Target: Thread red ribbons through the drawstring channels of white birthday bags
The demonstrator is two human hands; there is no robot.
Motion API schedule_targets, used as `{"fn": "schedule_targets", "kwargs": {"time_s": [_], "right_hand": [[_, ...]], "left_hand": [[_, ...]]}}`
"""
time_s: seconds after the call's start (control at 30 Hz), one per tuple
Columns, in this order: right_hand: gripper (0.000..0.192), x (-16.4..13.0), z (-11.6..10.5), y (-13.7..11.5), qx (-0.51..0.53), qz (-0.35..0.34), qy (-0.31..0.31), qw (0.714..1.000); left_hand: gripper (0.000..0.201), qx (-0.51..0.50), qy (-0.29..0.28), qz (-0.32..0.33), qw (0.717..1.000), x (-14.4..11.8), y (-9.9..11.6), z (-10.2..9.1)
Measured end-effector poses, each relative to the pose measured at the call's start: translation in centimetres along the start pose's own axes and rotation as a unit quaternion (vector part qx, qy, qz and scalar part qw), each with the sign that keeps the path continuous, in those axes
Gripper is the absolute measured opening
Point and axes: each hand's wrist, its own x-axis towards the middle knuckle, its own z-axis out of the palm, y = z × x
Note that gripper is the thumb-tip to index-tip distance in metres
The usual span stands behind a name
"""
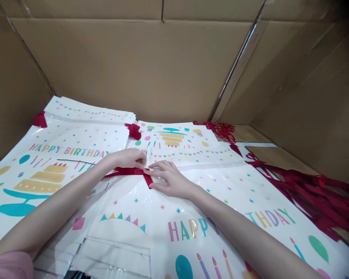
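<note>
My left hand [130,158] is closed, its fingers curled down at the red ribbon [126,171]; the fingertips are partly hidden. Beside it, my right hand [171,180] has its fingers apart, with fingertips touching the ribbon's right end. The ribbon lies across the top part of a white printed gift bag [128,205] with colourful bunting and stars. Under my right forearm is another white bag [227,193] lettered HAPPY BIRTHDAY, with candles and balloons. Clear plastic shows over the near bag.
A stack of similar bags [84,131] lies at the left, with red ribbon ends [133,131] at its edge. More bags [177,135] lie behind my hands. Loose red ribbons [311,193] spread at the right, and thin red cords [221,130] are bunched at the back. Cardboard walls [128,62] surround the work area.
</note>
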Motion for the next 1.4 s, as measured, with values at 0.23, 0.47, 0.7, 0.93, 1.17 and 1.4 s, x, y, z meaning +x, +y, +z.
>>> {"fn": "schedule_targets", "kwargs": {"time_s": [0.23,0.47,0.7,0.93,1.17,1.4], "right_hand": [[0.042,-0.1,-0.1,-0.1,0.000,-0.003,-0.001,1.000],[0.063,0.0,0.0,0.1,0.014,0.013,-0.001,1.000],[0.064,0.0,0.1,0.2,0.018,0.023,-0.003,1.000],[0.064,0.0,0.1,0.1,0.020,0.034,0.001,0.999],[0.065,0.1,0.0,0.0,0.017,0.034,0.000,0.999],[0.065,0.0,0.0,-0.1,0.010,0.036,-0.002,0.999]], "left_hand": [[0.008,0.001,-0.113,-0.098,0.989,-2.0,-2.2,-2.4],[0.013,0.034,-0.074,0.001,0.997,-1.0,-0.7,-0.9],[0.018,0.050,0.019,0.015,0.998,0.1,0.4,0.4],[0.010,0.024,-0.118,-0.096,0.988,-1.8,-2.1,-2.1],[0.010,0.024,-0.137,-0.057,0.989,-1.6,-2.0,-1.6],[0.017,0.051,0.019,0.006,0.998,0.2,0.1,0.8]]}}
